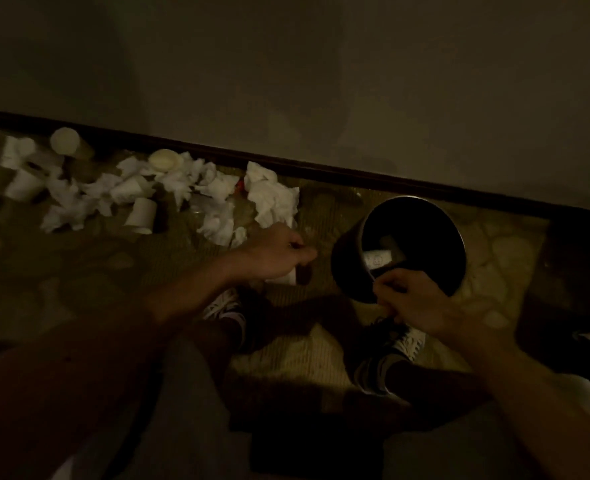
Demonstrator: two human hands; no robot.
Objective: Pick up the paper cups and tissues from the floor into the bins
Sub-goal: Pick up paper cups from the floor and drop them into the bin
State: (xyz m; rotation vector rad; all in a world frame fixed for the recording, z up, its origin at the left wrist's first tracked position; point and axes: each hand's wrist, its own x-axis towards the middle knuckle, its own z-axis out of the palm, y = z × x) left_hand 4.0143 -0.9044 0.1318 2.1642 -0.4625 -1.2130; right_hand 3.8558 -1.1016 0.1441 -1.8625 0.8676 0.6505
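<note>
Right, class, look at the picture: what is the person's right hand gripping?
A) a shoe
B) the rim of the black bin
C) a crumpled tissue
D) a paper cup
B: the right hand is curled over the near rim of the black bin, which tilts toward the person.

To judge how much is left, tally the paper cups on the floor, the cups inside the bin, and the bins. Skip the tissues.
paper cups on the floor: 6, as far as the dim view shows
paper cup inside the bin: 1
bin: 1
Total: 8
</note>
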